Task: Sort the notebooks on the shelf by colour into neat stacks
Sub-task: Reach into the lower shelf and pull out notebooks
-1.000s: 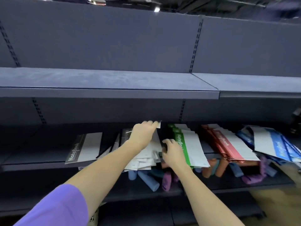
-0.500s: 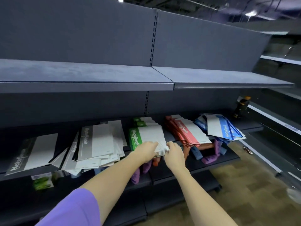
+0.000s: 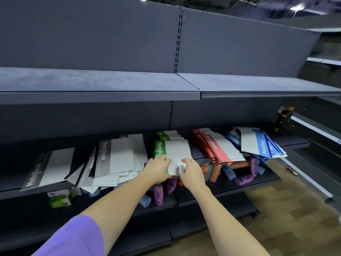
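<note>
Lower shelf clutter under dark store shelving.
Purple bottles (image 3: pixel 159 194), a green box (image 3: pixel 60 199), and a dark bottle (image 3: pixel 282 119) far right.

We've moved both hands off the grey pile (image 3: pixel 114 159) onto the green notebook stack (image 3: pixel 175 150). Left hand (image 3: pixel 158 168) now holds its near-left edge, right hand (image 3: pixel 191 171) pinches the near-right corner. Our view has swung right.

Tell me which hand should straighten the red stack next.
Probably the right hand: it sits on the green stack nearest the red stack. The left hand lies farther off and would have to cross over it.
</note>
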`<state>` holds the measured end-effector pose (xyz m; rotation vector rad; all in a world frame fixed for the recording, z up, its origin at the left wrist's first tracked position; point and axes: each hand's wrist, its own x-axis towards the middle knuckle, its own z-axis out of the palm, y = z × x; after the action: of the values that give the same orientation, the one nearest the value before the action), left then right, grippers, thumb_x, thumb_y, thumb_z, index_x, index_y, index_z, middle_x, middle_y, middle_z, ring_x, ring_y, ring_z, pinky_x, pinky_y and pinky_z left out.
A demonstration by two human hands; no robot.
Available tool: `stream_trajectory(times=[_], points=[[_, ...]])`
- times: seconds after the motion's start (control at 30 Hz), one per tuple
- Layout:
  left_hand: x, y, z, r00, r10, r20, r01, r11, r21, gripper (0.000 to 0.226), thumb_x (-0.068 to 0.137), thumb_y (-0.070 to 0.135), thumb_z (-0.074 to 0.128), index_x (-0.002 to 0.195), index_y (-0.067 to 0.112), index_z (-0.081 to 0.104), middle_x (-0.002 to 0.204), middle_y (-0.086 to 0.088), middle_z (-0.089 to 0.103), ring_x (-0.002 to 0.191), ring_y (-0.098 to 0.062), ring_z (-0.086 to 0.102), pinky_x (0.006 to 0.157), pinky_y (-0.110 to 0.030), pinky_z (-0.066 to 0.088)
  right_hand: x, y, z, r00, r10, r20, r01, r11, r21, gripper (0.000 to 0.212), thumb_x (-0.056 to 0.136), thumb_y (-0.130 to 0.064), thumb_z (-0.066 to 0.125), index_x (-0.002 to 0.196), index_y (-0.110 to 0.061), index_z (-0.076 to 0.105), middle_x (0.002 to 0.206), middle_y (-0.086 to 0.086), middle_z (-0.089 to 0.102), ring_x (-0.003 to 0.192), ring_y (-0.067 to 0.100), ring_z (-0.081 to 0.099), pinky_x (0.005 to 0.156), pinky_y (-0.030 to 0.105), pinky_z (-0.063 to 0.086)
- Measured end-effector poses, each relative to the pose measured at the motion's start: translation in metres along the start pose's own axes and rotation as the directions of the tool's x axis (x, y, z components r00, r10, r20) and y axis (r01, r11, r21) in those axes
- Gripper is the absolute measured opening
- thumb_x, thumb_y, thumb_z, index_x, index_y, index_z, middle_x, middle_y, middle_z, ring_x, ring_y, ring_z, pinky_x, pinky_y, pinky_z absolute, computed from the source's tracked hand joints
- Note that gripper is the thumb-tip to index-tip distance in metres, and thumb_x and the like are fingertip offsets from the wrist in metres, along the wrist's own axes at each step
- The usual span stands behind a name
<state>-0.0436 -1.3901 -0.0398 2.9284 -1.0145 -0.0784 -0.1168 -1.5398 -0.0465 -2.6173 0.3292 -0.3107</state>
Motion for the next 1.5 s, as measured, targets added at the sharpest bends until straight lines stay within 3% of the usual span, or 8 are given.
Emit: stream_trajectory(times=[0.27, 0.57, 0.73, 1.0, 1.23, 1.33, 1.5], points=[[-0.05, -0.079, -0.03, 0.988, -0.124, -0.091, 0.11, 0.983, -0.146, 0.048, 0.096, 0.028, 0.056, 0.14, 0.014, 0.044, 0.131, -0.01, 0.052, 0.121, -0.032, 0.049, 0.097, -0.046, 0.046, -0.008, -0.074, 0.027, 0.995, -0.089, 0.037, 0.09, 0.995, -0.034, 0.041, 0.092, -0.012, 0.053, 0.133, -0.011, 0.054, 0.126, 0.009, 0.059, 0.116, 0.029, 0.053, 0.097, 0.04, 0.044], [-0.189, -0.226, -0.049, 0.943, -0.307, -0.13, 0.289, 0.947, -0.142, 0.042, 0.096, 0.024, 0.05, 0.137, 0.016, 0.046, 0.127, -0.008, 0.055, 0.116, -0.031, 0.054, 0.092, -0.044, 0.047, -0.045, -0.247, 0.096, 0.957, -0.252, 0.145, 0.251, 0.968, 0.026, 0.043, 0.096, -0.018, 0.052, 0.138, -0.011, 0.05, 0.134, 0.009, 0.056, 0.124, 0.029, 0.051, 0.101, 0.038, 0.042], [-0.307, -0.323, -0.043, 0.884, -0.45, -0.127, 0.437, 0.891, -0.119, 0.047, 0.096, 0.028, 0.053, 0.141, 0.017, 0.044, 0.134, -0.008, 0.054, 0.121, -0.031, 0.052, 0.097, -0.046, 0.046, -0.086, -0.36, 0.161, 0.896, -0.389, 0.214, 0.392, 0.92, 0.03, 0.042, 0.096, -0.021, 0.051, 0.137, -0.012, 0.049, 0.13, 0.009, 0.056, 0.119, 0.028, 0.052, 0.095, 0.038, 0.045], [-0.467, -0.443, -0.027, 0.772, -0.625, -0.116, 0.619, 0.781, -0.085, 0.041, 0.095, 0.032, 0.054, 0.134, 0.018, 0.048, 0.127, -0.005, 0.057, 0.119, -0.027, 0.052, 0.094, -0.04, 0.045, -0.164, -0.512, 0.255, 0.791, -0.516, 0.329, 0.508, 0.854, 0.117, 0.047, 0.096, -0.025, 0.055, 0.141, -0.017, 0.047, 0.137, 0.005, 0.052, 0.127, 0.026, 0.049, 0.106, 0.039, 0.04], [-0.539, -0.524, -0.01, 0.678, -0.734, -0.041, 0.726, 0.677, -0.122, 0.05, 0.098, 0.037, 0.051, 0.143, 0.019, 0.041, 0.138, -0.004, 0.051, 0.124, -0.028, 0.049, 0.098, -0.043, 0.044, -0.179, -0.596, 0.313, 0.722, -0.57, 0.392, 0.566, 0.813, 0.139, 0.047, 0.097, -0.027, 0.055, 0.142, -0.017, 0.045, 0.138, 0.004, 0.052, 0.128, 0.024, 0.048, 0.108, 0.039, 0.038], [-0.556, -0.562, -0.002, 0.668, -0.743, -0.046, 0.722, 0.662, -0.201, 0.053, 0.096, 0.04, 0.051, 0.145, 0.02, 0.041, 0.14, -0.001, 0.051, 0.126, -0.025, 0.049, 0.1, -0.042, 0.043, -0.174, -0.633, 0.345, 0.7, -0.588, 0.405, 0.579, 0.799, 0.161, 0.048, 0.098, -0.028, 0.053, 0.143, -0.017, 0.043, 0.139, 0.005, 0.051, 0.129, 0.024, 0.047, 0.109, 0.038, 0.037], [-0.579, -0.647, -0.007, 0.637, -0.767, -0.076, 0.753, 0.64, -0.152, 0.049, 0.097, 0.041, 0.051, 0.14, 0.019, 0.045, 0.136, -0.001, 0.054, 0.125, -0.025, 0.05, 0.099, -0.041, 0.044, -0.157, -0.714, 0.406, 0.655, -0.647, 0.391, 0.61, 0.758, 0.231, 0.048, 0.098, -0.028, 0.053, 0.144, -0.017, 0.044, 0.143, 0.004, 0.05, 0.13, 0.024, 0.046, 0.111, 0.039, 0.035]])
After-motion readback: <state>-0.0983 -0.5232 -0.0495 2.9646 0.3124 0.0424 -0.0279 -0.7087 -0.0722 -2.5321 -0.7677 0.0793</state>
